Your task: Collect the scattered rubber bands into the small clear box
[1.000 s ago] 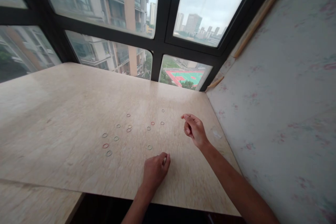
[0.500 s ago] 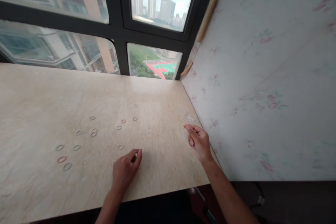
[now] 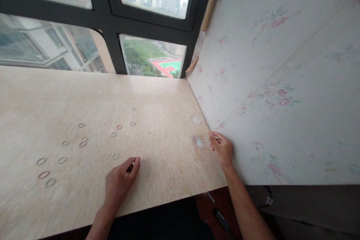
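My left hand [image 3: 120,180] rests at the front of the marble-patterned surface, thumb and fingertips pressed together; anything between them is too small to see. Beyond it lies a greenish ring [image 3: 115,156]. My right hand [image 3: 222,148] is pinched at the right edge of a small clear plastic box [image 3: 200,141], close to the wall; what its fingertips hold is too small to make out. Small coloured bits show inside the box. Several thin rings are spread on the left, among them a red ring [image 3: 44,174], a dark ring [image 3: 41,161] and a smaller red ring [image 3: 119,127].
A crumpled clear plastic piece [image 3: 196,120] lies behind the box. The flowered wall [image 3: 267,82] bounds the right side, and the dark window frame [image 3: 146,18] stands at the back. The front edge of the surface [image 3: 168,200] runs below my hands.
The view has turned right. My right hand has moved from above the box area to its right side, near the wall, and the clear box now shows. My left hand stays pinched near the greenish ring.
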### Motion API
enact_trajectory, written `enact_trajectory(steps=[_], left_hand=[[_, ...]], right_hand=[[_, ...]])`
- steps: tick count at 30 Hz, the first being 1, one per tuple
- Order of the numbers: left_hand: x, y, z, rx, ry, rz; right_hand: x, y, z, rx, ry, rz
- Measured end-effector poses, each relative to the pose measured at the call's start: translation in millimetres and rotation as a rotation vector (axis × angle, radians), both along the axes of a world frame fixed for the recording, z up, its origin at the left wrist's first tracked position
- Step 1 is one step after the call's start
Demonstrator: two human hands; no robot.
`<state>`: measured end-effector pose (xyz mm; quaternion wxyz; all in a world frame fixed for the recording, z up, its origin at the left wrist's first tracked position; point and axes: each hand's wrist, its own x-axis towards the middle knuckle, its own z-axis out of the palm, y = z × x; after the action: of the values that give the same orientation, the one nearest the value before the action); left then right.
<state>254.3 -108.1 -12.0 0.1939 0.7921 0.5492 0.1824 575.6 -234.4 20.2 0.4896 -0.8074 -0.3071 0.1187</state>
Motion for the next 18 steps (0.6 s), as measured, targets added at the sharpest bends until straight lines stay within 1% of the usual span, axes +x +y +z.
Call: enact_trajectory(steps=[2,4,6,9,11,13,15,18], left_hand=[[0.7,-0.6,1.9,-0.002,-0.001,0.004],[1.5,-1.1,3.5,-0.005,-0.008,0.006],[2.0,-1.1,3.9,-0.003,-0.017,0.004],[1.8,-0.9,2.1,0.004,-0.021,-0.004],[1.2,-0.9,0.2,0.012,-0.025,-0.007],[0.5,-1.0,-0.6,0.006,-0.035,-0.014],[-0.3,-0.8,0.3,-0.023,-0.065,-0.029],[-2.7,2.6,4.7,-0.106,-0.190,-0.061]], right_hand=[[2.4,4.3,-1.7,-0.121,-0.083,0.072],[1.5,5.8,-1.3,-0.189,-0.142,0.121],[-2.5,4.2,1.5,-0.173,-0.167,0.117],[-13.4,-1.5,5.6,-0.118,-0.148,0.109],[-24.0,-5.9,3.4,-0.098,-0.138,0.134],[-36.9,-10.1,-4.7,-0.087,-0.154,0.191],[-50.5,-14.3,-17.5,-0.081,-0.186,0.278],[-65.6,-19.5,-37.0,-0.089,-0.253,0.391]])
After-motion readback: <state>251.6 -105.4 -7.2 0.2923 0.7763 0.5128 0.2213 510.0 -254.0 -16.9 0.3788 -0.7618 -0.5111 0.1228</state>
